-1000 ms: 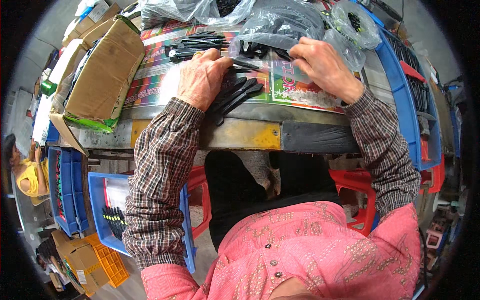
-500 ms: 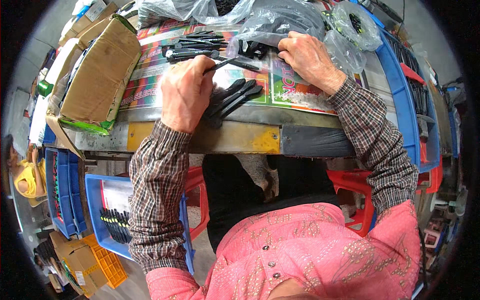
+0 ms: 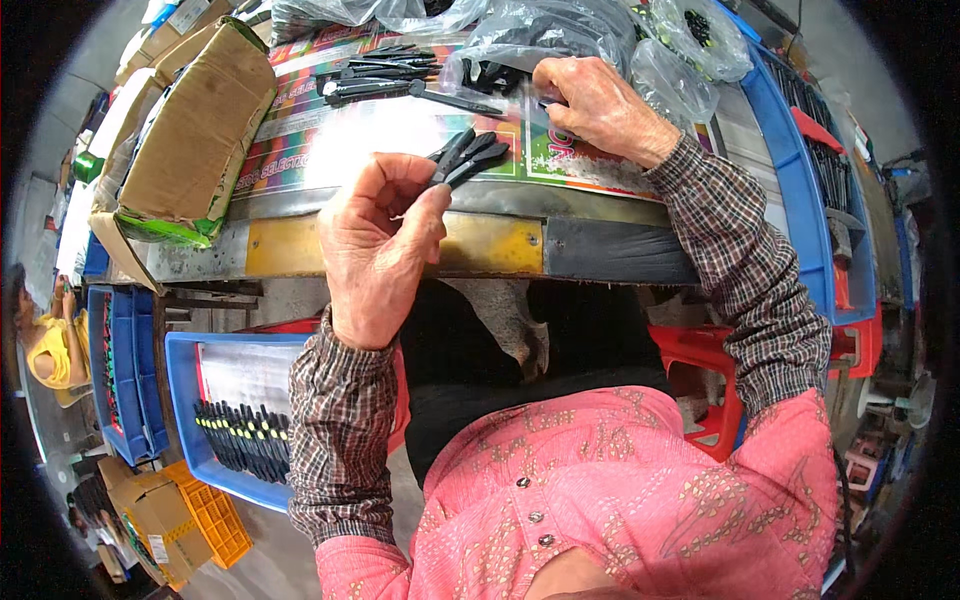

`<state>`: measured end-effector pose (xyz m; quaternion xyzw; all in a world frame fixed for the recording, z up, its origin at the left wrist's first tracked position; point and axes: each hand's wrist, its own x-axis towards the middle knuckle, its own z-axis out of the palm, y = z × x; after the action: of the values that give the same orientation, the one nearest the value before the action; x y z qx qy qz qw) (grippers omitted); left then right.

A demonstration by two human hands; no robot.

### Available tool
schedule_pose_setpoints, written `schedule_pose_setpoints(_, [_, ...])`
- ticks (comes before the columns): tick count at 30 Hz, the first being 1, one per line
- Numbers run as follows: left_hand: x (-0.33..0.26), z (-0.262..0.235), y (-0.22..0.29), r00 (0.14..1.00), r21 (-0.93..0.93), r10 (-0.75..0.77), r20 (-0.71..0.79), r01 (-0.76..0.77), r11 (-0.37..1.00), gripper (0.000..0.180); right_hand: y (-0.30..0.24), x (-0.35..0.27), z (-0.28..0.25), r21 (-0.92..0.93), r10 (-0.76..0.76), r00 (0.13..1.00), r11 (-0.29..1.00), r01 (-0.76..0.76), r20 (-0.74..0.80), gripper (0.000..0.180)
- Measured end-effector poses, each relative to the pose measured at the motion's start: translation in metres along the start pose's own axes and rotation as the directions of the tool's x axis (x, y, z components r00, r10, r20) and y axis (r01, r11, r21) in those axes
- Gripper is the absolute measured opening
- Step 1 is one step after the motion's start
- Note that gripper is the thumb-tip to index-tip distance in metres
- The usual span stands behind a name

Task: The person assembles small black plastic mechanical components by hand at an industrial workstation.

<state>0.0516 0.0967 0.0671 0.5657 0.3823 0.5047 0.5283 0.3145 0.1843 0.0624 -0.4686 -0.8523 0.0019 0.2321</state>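
My left hand (image 3: 385,235) is over the table's front edge, thumb and forefinger pinched at the near ends of a few flat black plastic pieces (image 3: 468,155). Its fingers hide those ends. Farther right, my right hand (image 3: 610,108) rests by the mouth of a clear plastic bag (image 3: 570,35) with black parts inside. The fingers of this hand are closed, and a small dark bit shows at their tips, too little to name. Beyond my left hand lies a pile of long slim black pieces (image 3: 380,75), one of them pointing right.
An open cardboard box (image 3: 195,130) stands at the table's left. A blue tray (image 3: 790,170) with black parts flanks the right side. Below the table at left, another blue tray (image 3: 235,485) holds a row of black pieces with yellow-green marks. Red stools (image 3: 715,375) are near my legs.
My left hand has come back from the slim pile toward me and now pinches the flat black pieces. My right hand stays by the bag. The view has shifted slightly.
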Motion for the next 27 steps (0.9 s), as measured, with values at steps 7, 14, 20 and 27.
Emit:
schedule_pose_setpoints(7, [-0.025,0.018,-0.007,0.992,-0.246,-0.122,-0.025,0.112,0.963,0.011,-0.021,-0.013,-0.021,0.039,-0.047,0.999,0.998,0.046,0.026,0.019])
schedule_pose_setpoints(14, [-0.049,0.037,-0.013,0.976,-0.426,-0.211,0.049,0.211,0.880,0.018,-0.090,-0.055,-0.057,0.745,0.208,0.929,0.554,-0.370,0.307,0.015])
schedule_pose_setpoints(20, [-0.067,0.053,-0.014,0.922,-0.548,-0.351,0.161,0.380,0.746,0.020,-0.116,-0.102,-0.041,0.886,0.241,0.935,0.325,-0.331,0.261,0.014])
schedule_pose_setpoints(27, [-0.086,0.056,-0.021,0.913,-0.567,-0.385,0.137,0.391,0.725,0.019,-0.122,-0.132,-0.024,0.896,0.243,0.958,0.375,-0.237,0.151,0.019])
